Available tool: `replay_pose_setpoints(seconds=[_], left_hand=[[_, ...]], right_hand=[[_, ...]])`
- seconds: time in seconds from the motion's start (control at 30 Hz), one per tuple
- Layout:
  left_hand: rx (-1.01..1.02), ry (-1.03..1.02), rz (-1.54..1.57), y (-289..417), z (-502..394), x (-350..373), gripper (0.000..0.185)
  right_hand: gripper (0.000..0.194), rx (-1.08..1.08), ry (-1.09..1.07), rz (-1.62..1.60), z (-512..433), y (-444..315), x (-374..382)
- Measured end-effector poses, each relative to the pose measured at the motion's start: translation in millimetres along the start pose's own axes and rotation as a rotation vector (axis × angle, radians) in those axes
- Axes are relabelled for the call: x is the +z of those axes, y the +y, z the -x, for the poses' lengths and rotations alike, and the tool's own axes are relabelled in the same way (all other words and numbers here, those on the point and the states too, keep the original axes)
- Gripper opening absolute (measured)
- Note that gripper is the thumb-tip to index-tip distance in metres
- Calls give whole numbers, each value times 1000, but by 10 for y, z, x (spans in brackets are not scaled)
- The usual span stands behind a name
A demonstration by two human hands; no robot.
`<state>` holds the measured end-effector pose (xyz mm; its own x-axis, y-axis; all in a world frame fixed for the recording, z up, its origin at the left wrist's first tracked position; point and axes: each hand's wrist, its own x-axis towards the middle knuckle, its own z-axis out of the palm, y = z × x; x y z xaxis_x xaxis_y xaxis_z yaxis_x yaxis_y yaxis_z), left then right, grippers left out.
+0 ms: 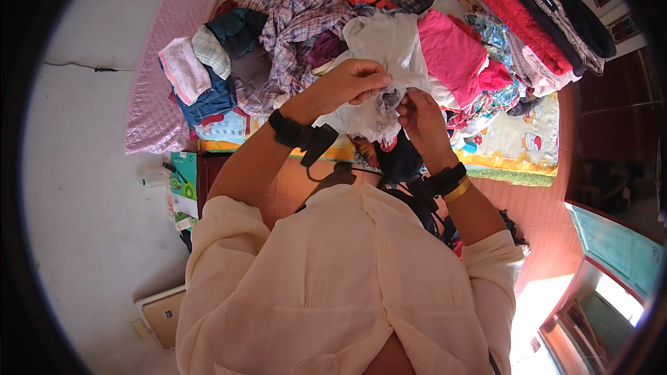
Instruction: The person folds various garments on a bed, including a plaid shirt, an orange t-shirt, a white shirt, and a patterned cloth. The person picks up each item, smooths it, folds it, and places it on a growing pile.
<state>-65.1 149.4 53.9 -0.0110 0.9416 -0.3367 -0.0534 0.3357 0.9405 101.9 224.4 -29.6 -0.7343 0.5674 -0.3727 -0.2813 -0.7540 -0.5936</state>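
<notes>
Over the heap of clothes, my left hand [365,80] pinches the upper edge of a thin, see-through white item [372,117] between thumb and fingers. My right hand [424,117] grips the same item's edge a short way to the right. Greyish stuff shows at its middle; whether the item is a plastic bag or sheer cloth, I cannot tell. Just beyond my hands lies a white garment [385,39], beside a bright pink garment [451,52]. A plaid shirt [302,15] is crumpled to the left of them.
Folded jeans [206,96] with a pink-and-white cloth [185,70] on top sit at the bed's left. A pink quilted cover [161,78] hangs along the wall side. Red and dark garments [521,21] lie at the far right. A dark cabinet [617,130] stands right of the bed.
</notes>
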Motion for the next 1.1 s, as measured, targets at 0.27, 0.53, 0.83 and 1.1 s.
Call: replay_pose_setpoints(seconds=[0.27, 0.53, 0.83, 1.1], left_hand=[[21, 173, 95, -169, -92, 98, 24], [-28, 280, 8, -214, -301, 147, 27], [-58, 334, 56, -272, -368, 245, 33], [250, 328, -871, -147, -323, 411, 70]], right_hand=[[17, -139, -97, 25, 199, -289, -258], [20, -142, -82, 235, 216, -217, -336], [32, -764, -134, 1300, -97, -243, -433], [23, -763, -57, 1212, -236, -727, 67]])
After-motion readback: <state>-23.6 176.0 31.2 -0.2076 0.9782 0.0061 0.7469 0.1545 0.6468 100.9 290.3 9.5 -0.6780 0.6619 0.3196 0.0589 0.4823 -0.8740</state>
